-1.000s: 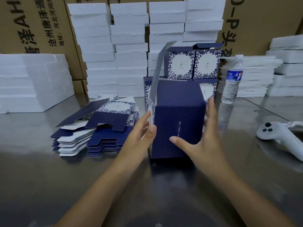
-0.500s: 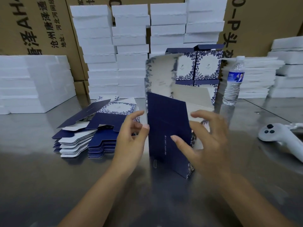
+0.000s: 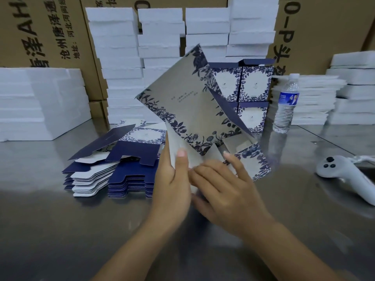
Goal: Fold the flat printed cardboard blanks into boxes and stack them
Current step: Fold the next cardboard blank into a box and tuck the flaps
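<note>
At the centre of the frame we see a half-folded box (image 3: 188, 110), tilted with one corner pointing up, its pale panel with the blue leaf border facing us, held above the steel table (image 3: 60, 230). The left hand (image 3: 172, 185) grips the box's lower left edge, thumb (image 3: 181, 159) laid on the front. The right hand (image 3: 229, 193) lies over the white bottom flaps with bent fingers; we cannot tell whether it pinches them or only presses. Just left of the hands sits the pile of flat blanks (image 3: 113, 165). Behind the held box, finished boxes (image 3: 243, 84) stand stacked two high. A water bottle (image 3: 285, 104) stands right of them, and a white controller (image 3: 345, 175) lies at the right edge.
</note>
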`<state>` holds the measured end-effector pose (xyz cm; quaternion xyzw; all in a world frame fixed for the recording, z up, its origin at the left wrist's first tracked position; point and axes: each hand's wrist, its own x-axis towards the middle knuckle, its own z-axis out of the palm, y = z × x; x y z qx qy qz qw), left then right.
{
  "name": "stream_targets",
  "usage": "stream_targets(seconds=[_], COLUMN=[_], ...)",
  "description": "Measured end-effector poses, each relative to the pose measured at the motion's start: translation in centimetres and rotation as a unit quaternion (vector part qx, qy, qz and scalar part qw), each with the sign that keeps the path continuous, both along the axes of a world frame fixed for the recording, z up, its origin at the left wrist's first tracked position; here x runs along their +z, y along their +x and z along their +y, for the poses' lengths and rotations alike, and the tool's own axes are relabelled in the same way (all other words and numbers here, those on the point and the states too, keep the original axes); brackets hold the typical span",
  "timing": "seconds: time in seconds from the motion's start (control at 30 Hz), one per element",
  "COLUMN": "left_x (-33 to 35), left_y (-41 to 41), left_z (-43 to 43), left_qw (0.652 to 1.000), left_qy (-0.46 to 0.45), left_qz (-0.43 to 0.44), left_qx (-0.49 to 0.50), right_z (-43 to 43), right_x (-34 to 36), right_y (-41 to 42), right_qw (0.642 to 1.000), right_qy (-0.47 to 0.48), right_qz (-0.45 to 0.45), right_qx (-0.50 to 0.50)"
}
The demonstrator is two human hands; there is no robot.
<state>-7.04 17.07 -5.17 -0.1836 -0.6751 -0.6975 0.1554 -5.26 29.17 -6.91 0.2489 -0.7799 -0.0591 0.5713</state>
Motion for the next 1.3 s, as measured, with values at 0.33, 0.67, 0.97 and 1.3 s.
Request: stream_targets(seconds=[0.33,0.67,0.97,1.3], left_x=[-0.4,-0.9,-0.4,0.0], left_y=[-0.1,0.5,0.5,-0.2], left_z=[0.2,0.7,0.4,-0.2], left_qw=[0.989,0.985,0.988,0.994], left_qy=[-0.042,-0.073,-0.038,-0.031], left_qz=[0.128,0.141,0.142,0.064], left_qx=[0.059,0.067,0.049,0.082], right_z=[-1.5,-3.2,-3.0,-3.4], right_x=[2.5,5.2,5.0,7.4], right_y=[0.2,-6.0,-7.0,-1.8], right_qw=[0.906,0.772,0.772,0.821], right_qy=[-0.230,-0.152,-0.078,-0.099], right_qz=[-0.338,-0.598,-0.604,-0.561], right_qx=[-0.113,-0.151,-0.183,-0.016])
